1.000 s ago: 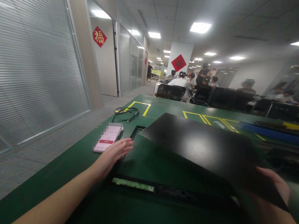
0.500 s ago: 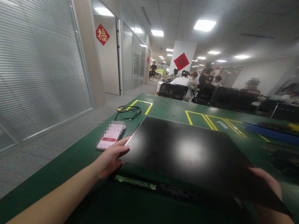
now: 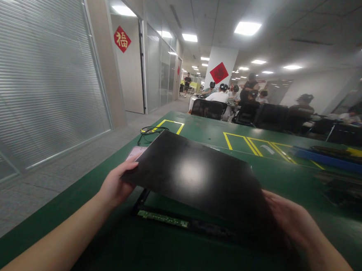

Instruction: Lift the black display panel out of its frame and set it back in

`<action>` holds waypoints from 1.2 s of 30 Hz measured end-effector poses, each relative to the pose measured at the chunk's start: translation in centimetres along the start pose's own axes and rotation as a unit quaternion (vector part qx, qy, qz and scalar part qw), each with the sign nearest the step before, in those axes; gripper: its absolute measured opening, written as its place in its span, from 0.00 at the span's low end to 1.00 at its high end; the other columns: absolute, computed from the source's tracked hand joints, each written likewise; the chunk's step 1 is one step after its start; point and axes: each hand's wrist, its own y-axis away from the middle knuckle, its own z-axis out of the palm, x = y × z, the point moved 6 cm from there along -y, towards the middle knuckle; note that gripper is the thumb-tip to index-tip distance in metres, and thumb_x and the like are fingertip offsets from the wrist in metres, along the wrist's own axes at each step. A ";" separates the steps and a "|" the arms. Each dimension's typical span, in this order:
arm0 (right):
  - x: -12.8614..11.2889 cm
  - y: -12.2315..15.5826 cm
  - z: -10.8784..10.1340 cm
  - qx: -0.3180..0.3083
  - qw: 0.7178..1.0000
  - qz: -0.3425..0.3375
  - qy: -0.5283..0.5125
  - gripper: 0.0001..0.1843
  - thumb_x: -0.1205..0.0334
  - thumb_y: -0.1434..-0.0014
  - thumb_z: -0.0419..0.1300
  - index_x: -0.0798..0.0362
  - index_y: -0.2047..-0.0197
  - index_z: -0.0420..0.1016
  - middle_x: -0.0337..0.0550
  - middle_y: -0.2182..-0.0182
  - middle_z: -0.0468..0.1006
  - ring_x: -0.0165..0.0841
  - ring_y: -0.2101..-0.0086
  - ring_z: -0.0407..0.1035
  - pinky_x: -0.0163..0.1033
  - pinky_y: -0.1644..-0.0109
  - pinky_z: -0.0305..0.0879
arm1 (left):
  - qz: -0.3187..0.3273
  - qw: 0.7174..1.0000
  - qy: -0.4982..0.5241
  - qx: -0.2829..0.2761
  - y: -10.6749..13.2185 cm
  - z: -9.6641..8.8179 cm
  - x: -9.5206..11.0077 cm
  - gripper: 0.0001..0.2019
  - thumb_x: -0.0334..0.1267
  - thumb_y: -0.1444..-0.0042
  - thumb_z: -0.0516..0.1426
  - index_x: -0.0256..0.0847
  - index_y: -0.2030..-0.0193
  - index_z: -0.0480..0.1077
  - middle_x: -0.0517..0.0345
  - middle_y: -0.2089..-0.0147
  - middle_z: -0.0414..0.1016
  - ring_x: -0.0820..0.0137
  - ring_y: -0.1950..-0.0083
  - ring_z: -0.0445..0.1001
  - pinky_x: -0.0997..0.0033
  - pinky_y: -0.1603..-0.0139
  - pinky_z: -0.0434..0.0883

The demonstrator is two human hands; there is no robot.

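Observation:
A flat black display panel [image 3: 172, 168] is held tilted above the green table, a ceiling light reflected on its face. My left hand [image 3: 117, 184] grips its left edge, thumb on top and fingers below. At the right edge, my right hand [image 3: 289, 219] holds the panel, its lower fingers partly in shadow. Beneath the panel lies a black frame [image 3: 139, 200], mostly hidden, with a green circuit board strip [image 3: 162, 219] along its near side. A phone [image 3: 135, 153] lies behind my left hand, largely covered by the panel.
A coiled black cable [image 3: 150, 130] lies at the far left of the green table [image 3: 200, 126], near yellow tape markings [image 3: 181, 129]. A blue tray [image 3: 334, 160] with dark parts sits at the right. Several people sit beyond, around another table with black chairs [image 3: 209, 108].
Both hands have shifted the panel to the left, and it now covers most of the phone and part of the cable. More of my right hand shows.

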 end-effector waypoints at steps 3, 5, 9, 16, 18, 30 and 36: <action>0.0 -0.5 -0.3 0.038 0.999 0.004 0.014 0.32 0.65 0.53 0.70 0.55 0.43 0.77 0.58 0.53 0.88 0.44 0.60 0.84 0.44 0.60 0.80 | 0.011 1.000 0.000 0.008 -0.3 -0.5 0.3 0.25 0.34 0.56 0.67 0.38 0.47 0.83 0.54 0.53 0.90 0.61 0.55 0.85 0.72 0.59 0.80; 0.0 -0.7 -0.8 0.066 0.998 0.000 0.022 0.32 0.65 0.52 0.69 0.53 0.42 0.74 0.56 0.57 0.88 0.43 0.62 0.84 0.44 0.60 0.80 | 0.015 1.000 -0.008 0.008 -0.6 -0.8 0.1 0.25 0.34 0.58 0.68 0.39 0.48 0.84 0.54 0.53 0.90 0.60 0.55 0.85 0.72 0.59 0.80; 0.3 -1.3 -2.0 0.090 0.995 -0.004 0.051 0.32 0.62 0.52 0.69 0.50 0.42 0.72 0.55 0.58 0.89 0.44 0.59 0.84 0.46 0.54 0.79 | 0.017 0.999 -0.044 -0.026 -0.9 -0.8 -0.5 0.26 0.36 0.58 0.70 0.40 0.48 0.85 0.54 0.50 0.89 0.60 0.54 0.85 0.73 0.59 0.80; -1.2 -0.7 -3.0 0.178 0.964 -0.072 0.185 0.35 0.54 0.56 0.66 0.50 0.42 0.76 0.53 0.60 0.88 0.45 0.62 0.81 0.42 0.66 0.69 | -0.003 0.995 -0.090 -0.038 -0.5 -0.1 -2.1 0.32 0.34 0.58 0.71 0.38 0.41 0.83 0.50 0.50 0.90 0.55 0.51 0.86 0.71 0.59 0.80; -1.5 -0.5 -2.9 0.204 0.951 -0.090 0.216 0.35 0.51 0.57 0.65 0.51 0.44 0.78 0.52 0.63 0.88 0.43 0.67 0.77 0.42 0.69 0.64 | -0.013 0.995 -0.086 -0.041 -0.5 0.0 -2.6 0.32 0.33 0.57 0.71 0.37 0.41 0.83 0.49 0.51 0.90 0.54 0.50 0.87 0.70 0.59 0.81; -1.1 -1.1 -4.0 0.229 0.943 -0.087 0.225 0.27 0.49 0.58 0.65 0.48 0.54 0.80 0.51 0.69 0.87 0.47 0.63 0.81 0.46 0.62 0.70 | -0.045 0.994 -0.075 -0.063 -0.4 0.0 -4.1 0.31 0.30 0.53 0.69 0.35 0.38 0.81 0.45 0.49 0.90 0.56 0.54 0.88 0.70 0.61 0.81; -1.3 -0.7 -3.6 0.236 0.927 -0.080 0.279 0.30 0.47 0.57 0.63 0.50 0.51 0.81 0.52 0.68 0.87 0.51 0.60 0.81 0.50 0.59 0.73 | -0.059 0.993 -0.083 -0.065 -0.5 -0.1 -4.5 0.29 0.28 0.50 0.68 0.37 0.38 0.82 0.48 0.54 0.91 0.59 0.59 0.88 0.71 0.61 0.82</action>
